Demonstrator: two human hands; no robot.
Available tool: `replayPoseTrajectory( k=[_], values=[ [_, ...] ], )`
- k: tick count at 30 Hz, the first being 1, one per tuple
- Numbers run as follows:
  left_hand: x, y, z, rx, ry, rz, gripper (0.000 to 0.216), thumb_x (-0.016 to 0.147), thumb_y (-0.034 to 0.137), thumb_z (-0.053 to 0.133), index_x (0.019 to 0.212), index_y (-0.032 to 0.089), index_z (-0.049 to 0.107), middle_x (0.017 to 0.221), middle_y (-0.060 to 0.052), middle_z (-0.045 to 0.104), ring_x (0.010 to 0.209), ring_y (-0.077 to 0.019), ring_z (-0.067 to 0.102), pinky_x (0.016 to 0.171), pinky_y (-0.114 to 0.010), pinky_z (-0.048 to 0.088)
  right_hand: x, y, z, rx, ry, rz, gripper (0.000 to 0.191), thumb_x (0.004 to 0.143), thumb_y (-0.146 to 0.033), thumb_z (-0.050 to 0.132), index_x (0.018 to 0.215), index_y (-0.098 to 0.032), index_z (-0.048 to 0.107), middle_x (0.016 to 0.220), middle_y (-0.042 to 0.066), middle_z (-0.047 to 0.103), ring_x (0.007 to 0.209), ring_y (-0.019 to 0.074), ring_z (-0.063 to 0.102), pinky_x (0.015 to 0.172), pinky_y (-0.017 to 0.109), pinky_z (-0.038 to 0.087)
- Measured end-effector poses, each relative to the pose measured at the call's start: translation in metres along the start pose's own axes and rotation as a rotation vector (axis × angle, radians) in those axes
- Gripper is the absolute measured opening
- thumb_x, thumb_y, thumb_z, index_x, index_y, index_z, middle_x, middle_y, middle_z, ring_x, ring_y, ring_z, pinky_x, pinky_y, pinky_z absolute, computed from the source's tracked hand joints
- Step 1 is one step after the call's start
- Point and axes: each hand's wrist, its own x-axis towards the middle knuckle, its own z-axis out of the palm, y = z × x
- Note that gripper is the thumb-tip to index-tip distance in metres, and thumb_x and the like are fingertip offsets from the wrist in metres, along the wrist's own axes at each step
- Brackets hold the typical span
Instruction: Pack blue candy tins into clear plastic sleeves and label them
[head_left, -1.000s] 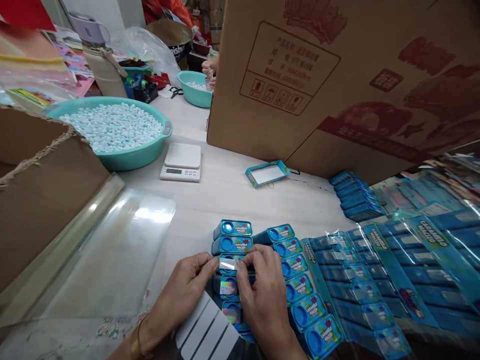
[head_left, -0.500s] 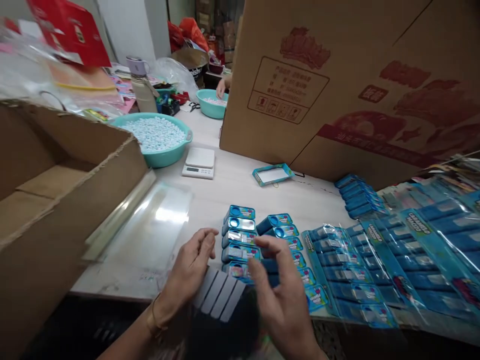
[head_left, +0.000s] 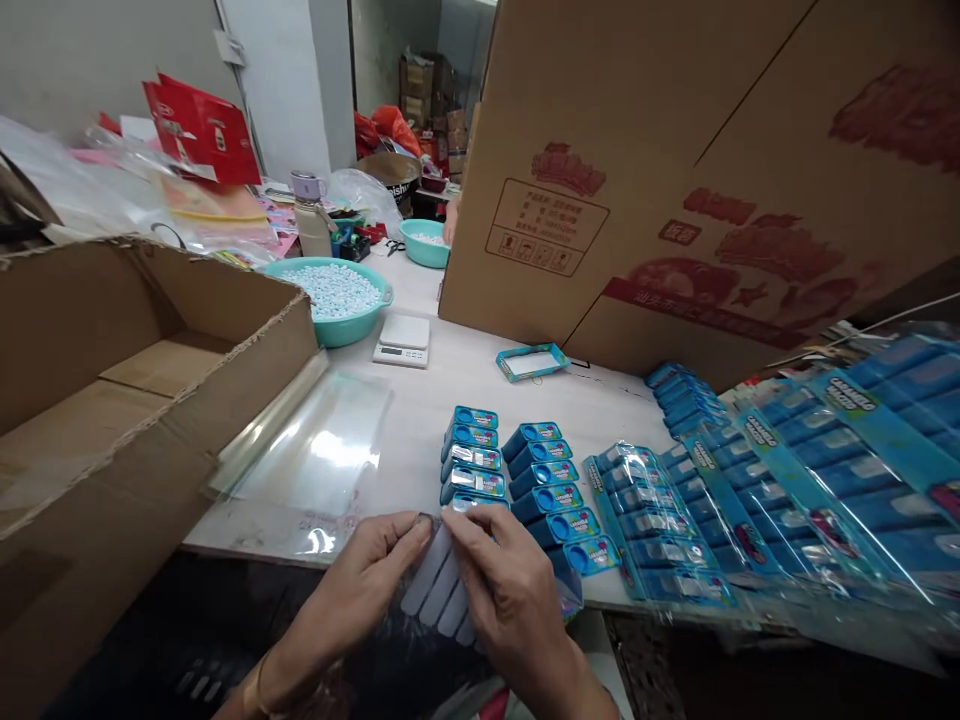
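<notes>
Close to the table's front edge, my left hand (head_left: 371,570) pinches the upper edge of a dark or clear sheet bearing several pale sticker-like strips (head_left: 435,590). My right hand (head_left: 510,575) is closed at the same edge, thumb and fingertips together; whether it grips the sheet or a single strip cannot be made out. Just beyond my hands stand two rows of small blue boxes, a left row (head_left: 474,458) and a right row (head_left: 553,498). Some left-row boxes carry a shiny strip across the top. My right hand hides the nearest left-row box in part.
Clear plastic sheets (head_left: 322,440) lie left, beside an open cardboard box (head_left: 247,370). Behind are a white scale (head_left: 403,340), a teal basin (head_left: 345,330) of small pale pieces and a blue tray (head_left: 532,363). Wrapped blue packs (head_left: 652,520) lie right, a large carton (head_left: 600,220) behind.
My right hand has come down and left from beside the boxes, its spread fingers closing at the sheet beside my left hand. The camera view has shifted.
</notes>
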Motion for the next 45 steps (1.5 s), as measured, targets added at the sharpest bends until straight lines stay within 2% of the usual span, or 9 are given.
replayPoseTrajectory(
  k=[5,9,14,24,28,30,33,40,45],
  values=[
    [-0.011,0.009,0.007,0.01,0.183,0.032,0.047,0.086,0.062,0.059,0.074,0.017,0.066,0.09,-0.007,0.064,0.09,-0.0209,0.055,0.077,-0.026,0.047,0.004,-0.013,0.002,-0.165,0.173,-0.182,0.039,0.092,-0.006,0.056,0.13,-0.014,0.063,0.101,0.012,0.062,0.091,0.0206,0.054,0.074,0.034,0.05],
    [-0.014,0.006,0.004,-0.054,0.188,0.016,0.052,0.08,0.068,0.062,0.074,0.018,0.073,0.092,-0.008,0.071,0.091,-0.0244,0.06,0.077,-0.029,0.05,0.006,-0.018,-0.001,-0.213,0.175,-0.258,0.043,0.09,-0.002,0.054,0.132,-0.009,0.062,0.098,0.012,0.063,0.089,0.0216,0.05,0.075,0.036,0.049],
    [-0.015,-0.008,0.002,-0.148,0.367,-0.067,0.05,0.076,0.064,0.071,0.098,0.021,0.08,0.114,-0.007,0.072,0.121,-0.0279,0.054,0.109,-0.034,0.039,0.008,-0.022,0.0,-0.251,0.133,-0.324,0.041,0.093,-0.005,0.051,0.133,-0.006,0.061,0.099,0.012,0.066,0.088,0.0223,0.05,0.077,0.038,0.047],
    [-0.011,-0.021,-0.004,-0.353,0.367,-0.118,0.051,0.069,0.063,0.078,0.092,0.017,0.078,0.107,-0.008,0.073,0.116,-0.0279,0.058,0.105,-0.036,0.04,0.014,-0.029,0.001,-0.231,0.127,-0.365,0.034,0.094,-0.005,0.047,0.121,-0.011,0.065,0.107,0.011,0.068,0.095,0.0226,0.055,0.082,0.036,0.048],
    [-0.004,-0.016,-0.005,-0.296,0.367,-0.089,0.047,0.074,0.059,0.076,0.093,0.016,0.075,0.105,-0.007,0.072,0.11,-0.0246,0.059,0.099,-0.032,0.043,0.016,-0.035,0.012,-0.205,0.136,-0.301,0.025,0.089,-0.002,0.053,0.109,-0.012,0.064,0.095,0.011,0.066,0.086,0.0214,0.053,0.075,0.036,0.046],
    [0.007,-0.014,-0.011,-0.23,0.275,-0.047,0.045,0.079,0.06,0.071,0.084,0.014,0.071,0.087,-0.005,0.069,0.087,-0.0196,0.06,0.079,-0.028,0.046,0.016,-0.043,0.013,-0.101,0.172,-0.26,0.016,0.088,-0.002,0.054,0.097,-0.014,0.061,0.089,0.009,0.063,0.082,0.0194,0.052,0.072,0.034,0.045],
    [0.028,-0.014,-0.029,-0.139,0.125,0.026,0.048,0.085,0.06,0.062,0.075,0.013,0.062,0.066,0.001,0.052,0.061,-0.0113,0.042,0.056,-0.024,0.033,0.016,-0.054,0.003,0.242,0.226,-0.114,0.012,0.092,-0.006,0.053,0.091,-0.017,0.056,0.084,0.004,0.058,0.08,0.015,0.054,0.07,0.029,0.044],
    [0.036,-0.011,-0.048,-0.062,0.224,-0.009,0.053,0.088,0.059,0.057,0.118,0.015,0.064,0.065,0.005,0.036,0.058,-0.0111,0.033,0.055,-0.023,0.027,0.037,-0.027,-0.02,0.753,0.151,0.553,0.022,0.091,-0.039,0.067,0.087,-0.018,0.064,0.078,0.001,0.061,0.072,0.0099,0.055,0.065,0.019,0.047],
    [0.024,-0.012,-0.031,-0.067,0.079,0.093,0.081,0.092,0.077,0.029,0.12,0.011,0.067,0.061,0.004,0.032,0.054,-0.0118,0.024,0.054,-0.027,0.02,0.053,0.001,-0.006,0.864,0.221,0.655,0.028,0.083,-0.043,0.076,0.086,-0.017,0.067,0.076,0.001,0.061,0.07,0.0087,0.055,0.063,0.016,0.047]
  ],
)
